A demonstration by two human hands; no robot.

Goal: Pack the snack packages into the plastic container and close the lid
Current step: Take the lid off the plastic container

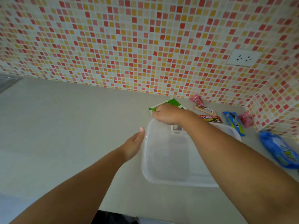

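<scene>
A clear plastic container (163, 160) stands open on the grey counter. My left hand (134, 143) lies against its left wall, thumb up along the rim. My right hand (168, 114) reaches over the container's far edge and grips a green and white snack package (173, 102). A small dark item (176, 127) shows inside the container at its far end. To the right lie a beige bar (205, 109), a red Creams pack (210, 118), a blue cookie pack (234, 122) and two pink wrapped snacks (197, 99) (246, 119). The translucent lid (229, 130) lies behind my right forearm.
A large blue bag (279, 149) lies at the far right near the tiled corner. The mosaic tile wall carries a white socket (242, 58). A metal sink edge (8, 81) shows at the far left. The counter's front edge runs below my forearms.
</scene>
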